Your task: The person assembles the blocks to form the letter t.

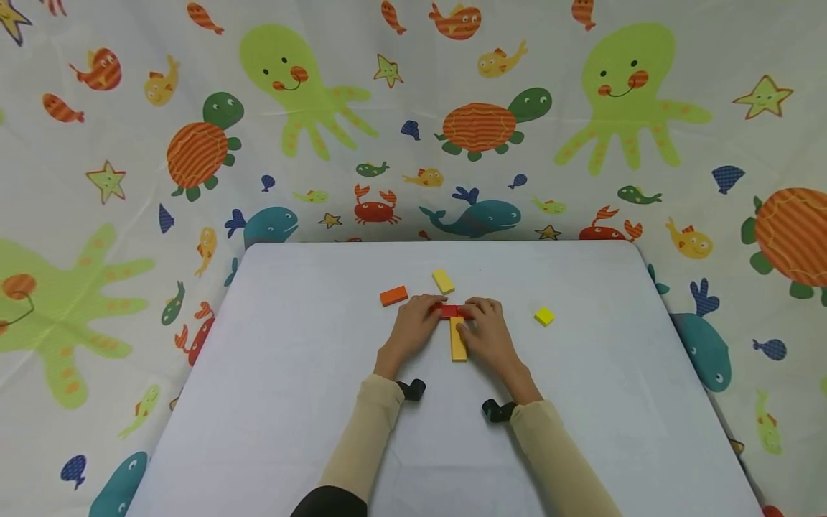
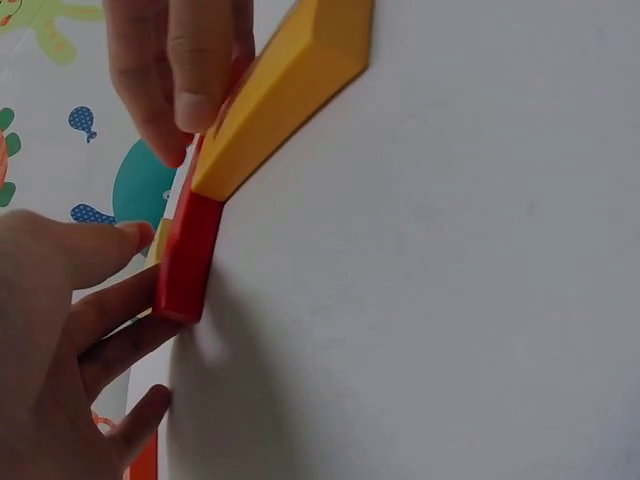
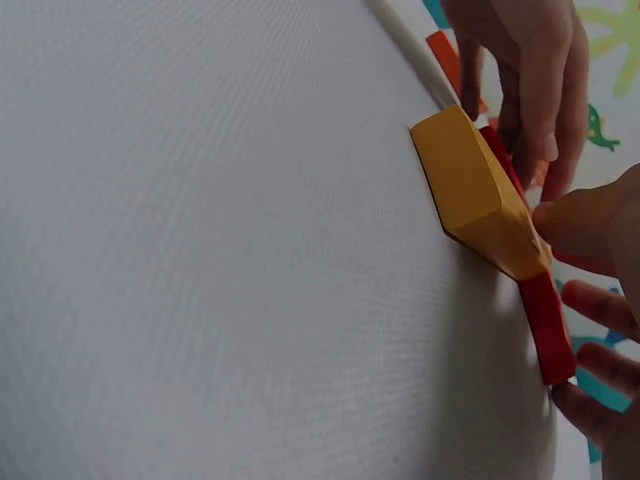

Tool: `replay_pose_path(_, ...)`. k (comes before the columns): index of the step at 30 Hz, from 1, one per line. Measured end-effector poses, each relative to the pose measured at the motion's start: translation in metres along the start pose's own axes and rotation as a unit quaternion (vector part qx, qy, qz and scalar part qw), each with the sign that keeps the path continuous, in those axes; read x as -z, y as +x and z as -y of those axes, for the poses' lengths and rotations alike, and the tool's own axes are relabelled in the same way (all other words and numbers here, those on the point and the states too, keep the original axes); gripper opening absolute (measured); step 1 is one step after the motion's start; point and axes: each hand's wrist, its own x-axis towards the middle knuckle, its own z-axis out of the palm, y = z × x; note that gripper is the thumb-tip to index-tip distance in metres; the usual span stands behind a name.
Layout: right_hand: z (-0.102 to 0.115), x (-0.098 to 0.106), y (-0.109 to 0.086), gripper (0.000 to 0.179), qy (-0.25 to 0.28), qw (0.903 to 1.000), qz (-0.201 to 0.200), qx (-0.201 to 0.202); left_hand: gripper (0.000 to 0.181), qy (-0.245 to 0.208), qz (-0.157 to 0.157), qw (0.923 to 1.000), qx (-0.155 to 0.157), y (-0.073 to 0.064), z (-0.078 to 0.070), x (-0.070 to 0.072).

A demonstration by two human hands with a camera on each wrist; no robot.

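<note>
A red block (image 1: 449,311) lies crosswise on the white table. A long yellow-orange block (image 1: 459,340) meets it near its middle, forming a T. My left hand (image 1: 416,324) holds the left end of the red block; in the left wrist view its fingertips touch the block (image 2: 190,265). My right hand (image 1: 489,334) holds the right part of the red block, its fingers around that end. In the right wrist view its thumb rests by the joint with the yellow-orange block (image 3: 465,170). Fingers partly hide both red ends, so whether the red is one piece or two I cannot tell.
Beyond the hands lie an orange block (image 1: 393,295) and a yellow block (image 1: 443,281). A small bright yellow block (image 1: 545,316) sits to the right. A cloth printed with sea animals (image 1: 481,129) hangs behind the white table (image 1: 291,402).
</note>
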Motion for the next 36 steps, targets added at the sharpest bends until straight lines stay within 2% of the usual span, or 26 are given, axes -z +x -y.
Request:
replay_pose_path(5,0.0,-0.001,0.0,0.036,-0.014,0.9998,0.013,0.0,0.033,-0.03,0.013,0.9992,0.024,0.001,-0.003,0.011)
replay_pose_path(10,-0.001,0.0,0.001,0.036,-0.019,0.9995,0.024,-0.003,0.03,-0.022,0.005,0.9993,0.031,0.008,-0.007,0.015)
replay_pose_path(20,-0.003,0.002,0.003,0.038,-0.026,0.9988,0.04,-0.009,0.039,0.031,-0.013,0.9989,0.032,0.022,-0.002,0.01)
replay_pose_path(31,-0.004,0.001,0.003,0.037,-0.026,0.9991,0.034,-0.008,0.049,0.03,-0.003,0.9993,0.023,0.035,-0.004,0.007)
replay_pose_path(36,-0.004,0.001,0.003,0.036,-0.016,0.9994,0.03,-0.001,0.049,0.046,0.0,0.9987,0.024,0.039,-0.003,0.005)
